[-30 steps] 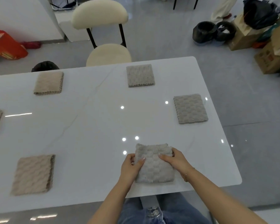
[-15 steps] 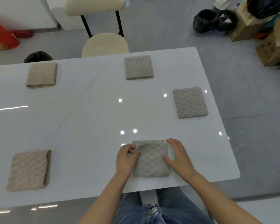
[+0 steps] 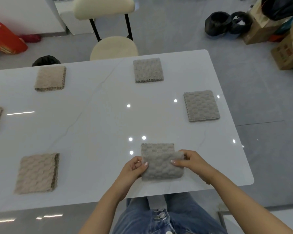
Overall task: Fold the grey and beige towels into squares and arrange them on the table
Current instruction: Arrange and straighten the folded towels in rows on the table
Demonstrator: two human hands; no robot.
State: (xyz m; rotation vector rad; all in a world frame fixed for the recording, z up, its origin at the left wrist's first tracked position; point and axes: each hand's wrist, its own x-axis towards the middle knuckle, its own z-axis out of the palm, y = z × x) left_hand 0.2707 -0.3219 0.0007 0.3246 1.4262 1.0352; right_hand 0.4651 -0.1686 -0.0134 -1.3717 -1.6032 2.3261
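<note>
Grey towel (image 3: 161, 163) at near table (image 3: 98, 132) edge, folded. Left hand (image 3: 134, 168) and right hand (image 3: 192, 163) grip closed, pinching its side edges. Align corners, lay flat, press crease, match spacing of placed squares.

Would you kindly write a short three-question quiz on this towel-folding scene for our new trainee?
1. How many folded grey towels lie untouched on the white marble-look table?
2. True or false: both hands grip the near grey textured towel.
3. Which colour are the towels on the person's left side: A grey, B beige?

Key: 1. two; 2. true, left hand and right hand; 3. B.
</note>
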